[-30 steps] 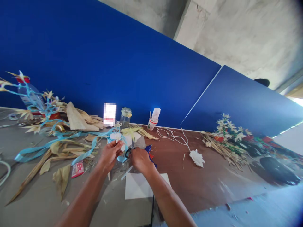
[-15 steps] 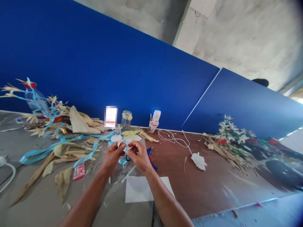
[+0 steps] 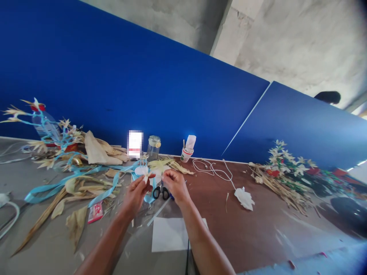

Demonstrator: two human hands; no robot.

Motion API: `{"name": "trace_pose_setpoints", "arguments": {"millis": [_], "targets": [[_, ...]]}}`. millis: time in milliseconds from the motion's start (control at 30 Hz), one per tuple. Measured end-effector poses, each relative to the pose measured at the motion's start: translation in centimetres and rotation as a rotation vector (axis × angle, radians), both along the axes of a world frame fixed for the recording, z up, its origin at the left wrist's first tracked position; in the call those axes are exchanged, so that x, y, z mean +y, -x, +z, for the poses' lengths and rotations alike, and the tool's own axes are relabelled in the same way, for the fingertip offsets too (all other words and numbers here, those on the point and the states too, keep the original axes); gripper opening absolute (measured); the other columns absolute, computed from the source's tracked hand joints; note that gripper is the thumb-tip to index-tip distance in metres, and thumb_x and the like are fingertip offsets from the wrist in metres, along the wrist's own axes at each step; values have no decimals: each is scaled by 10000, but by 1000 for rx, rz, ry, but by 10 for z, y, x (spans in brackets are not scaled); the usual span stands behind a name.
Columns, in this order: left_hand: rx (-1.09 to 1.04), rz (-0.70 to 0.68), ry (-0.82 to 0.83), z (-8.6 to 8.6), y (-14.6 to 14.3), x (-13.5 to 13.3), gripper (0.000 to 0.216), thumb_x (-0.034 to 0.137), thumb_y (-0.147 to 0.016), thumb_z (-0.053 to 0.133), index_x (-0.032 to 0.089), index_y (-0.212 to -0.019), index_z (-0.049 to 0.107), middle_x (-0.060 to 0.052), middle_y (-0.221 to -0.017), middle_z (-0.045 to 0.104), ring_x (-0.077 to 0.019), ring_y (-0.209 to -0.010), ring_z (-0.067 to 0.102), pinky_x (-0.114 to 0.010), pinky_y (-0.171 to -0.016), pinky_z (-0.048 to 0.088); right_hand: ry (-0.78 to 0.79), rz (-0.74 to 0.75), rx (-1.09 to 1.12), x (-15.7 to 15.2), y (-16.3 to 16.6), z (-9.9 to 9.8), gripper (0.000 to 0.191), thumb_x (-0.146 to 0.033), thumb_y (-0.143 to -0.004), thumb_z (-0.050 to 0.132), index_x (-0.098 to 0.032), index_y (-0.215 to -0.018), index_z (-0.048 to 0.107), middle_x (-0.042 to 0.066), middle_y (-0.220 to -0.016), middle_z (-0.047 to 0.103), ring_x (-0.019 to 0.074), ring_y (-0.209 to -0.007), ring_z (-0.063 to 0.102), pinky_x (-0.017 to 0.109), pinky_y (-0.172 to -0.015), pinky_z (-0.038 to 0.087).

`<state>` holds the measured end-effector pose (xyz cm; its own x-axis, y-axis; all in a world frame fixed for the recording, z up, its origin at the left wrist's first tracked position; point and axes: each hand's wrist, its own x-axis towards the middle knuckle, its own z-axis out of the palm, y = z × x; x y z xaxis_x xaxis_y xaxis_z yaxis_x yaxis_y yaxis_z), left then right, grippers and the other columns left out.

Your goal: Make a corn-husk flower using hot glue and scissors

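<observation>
My left hand point(image 3: 138, 190) is closed in a pinch around a small pale husk flower point(image 3: 146, 177). My right hand point(image 3: 175, 186) is apart from it to the right, thumb and fingertips pressed together; whatever they may hold is too small to make out. Between and just below the hands lie scissors with black handles point(image 3: 161, 193). Light blue ribbon point(image 3: 114, 184) runs over the table left of my hands. Below them is a white sheet of paper point(image 3: 169, 233), partly covered by my right forearm.
Dried husks point(image 3: 103, 151) and a blue-stemmed flower arrangement point(image 3: 61, 133) crowd the left side. A clear jar point(image 3: 154, 148) and a paper cup point(image 3: 187, 154) stand by the blue partition point(image 3: 160, 84). To the right are a white cable point(image 3: 213, 170), crumpled tissue point(image 3: 244, 199) and white flowers point(image 3: 278, 158).
My right hand has moved right, widening the gap from my left hand. The black scissor handles now show between them. The flower stays in my left fingers.
</observation>
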<state>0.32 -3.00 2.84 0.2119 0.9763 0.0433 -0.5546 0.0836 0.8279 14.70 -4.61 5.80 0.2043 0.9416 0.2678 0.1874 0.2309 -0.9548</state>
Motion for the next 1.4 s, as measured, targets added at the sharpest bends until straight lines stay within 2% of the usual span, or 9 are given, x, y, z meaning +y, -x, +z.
{"name": "trace_pose_setpoints", "arguments": {"millis": [100,267,400,467,600,700,933,1100,1400], "targets": [[-138,-53,10,1,1,-1,352,387,-688,721,101,-893,712,42,-586,415,-93,-564,409,-247,-580,402,81,86,42,3,-6,4,127,-287,-647,586,-177,-595,554,-36,-603,478,103,-570,408,236,-570,333],[-210,-103,66,4,0,-5,282,371,-707,729,125,-828,661,55,-577,399,-82,-540,389,-244,-580,430,197,208,-49,11,-13,5,156,-318,-643,636,-175,-602,589,-38,-580,519,106,-575,441,235,-597,353],[-209,-107,142,1,-1,-5,240,306,-657,783,172,-764,615,50,-606,497,-78,-534,440,-245,-591,462,268,264,-142,17,-18,8,147,-302,-641,661,-166,-606,616,-37,-567,533,110,-585,463,230,-607,367],[-197,-97,170,-5,-1,-4,253,322,-627,803,185,-750,628,28,-662,578,-102,-597,528,-264,-640,491,260,287,-166,18,-20,12,122,-273,-645,651,-162,-610,617,-36,-583,535,107,-592,459,225,-600,360],[-221,-153,140,-14,0,-2,228,315,-643,798,187,-778,666,12,-681,619,-116,-633,576,-269,-668,499,233,342,-181,18,-21,22,100,-236,-653,640,-158,-604,600,-37,-613,531,96,-586,443,217,-583,345],[-251,-196,181,-14,0,-3,220,305,-646,800,190,-786,675,-1,-700,636,-129,-666,598,-297,-711,510,225,376,-199,18,-21,26,100,-223,-661,636,-158,-602,587,-42,-608,514,90,-576,425,212,-571,335],[-226,-159,177,-14,-2,-3,221,280,-599,828,201,-743,681,24,-678,624,-104,-616,579,-295,-750,509,255,426,-202,19,-23,26,127,-233,-673,646,-154,-601,577,-39,-611,520,88,-570,436,206,-567,343],[-163,-175,147,-18,-3,0,251,300,-580,831,187,-753,690,5,-697,654,-129,-624,607,-295,-714,502,262,429,-233,18,-23,28,101,-207,-679,629,-151,-607,585,-37,-625,535,86,-577,447,201,-571,350],[-141,-210,150,-12,-2,-1,246,269,-572,831,164,-733,678,-13,-729,673,-137,-662,621,-251,-673,475,297,431,-260,17,-23,26,81,-146,-692,599,-157,-611,596,-40,-591,555,79,-554,453,187,-534,346]]}}
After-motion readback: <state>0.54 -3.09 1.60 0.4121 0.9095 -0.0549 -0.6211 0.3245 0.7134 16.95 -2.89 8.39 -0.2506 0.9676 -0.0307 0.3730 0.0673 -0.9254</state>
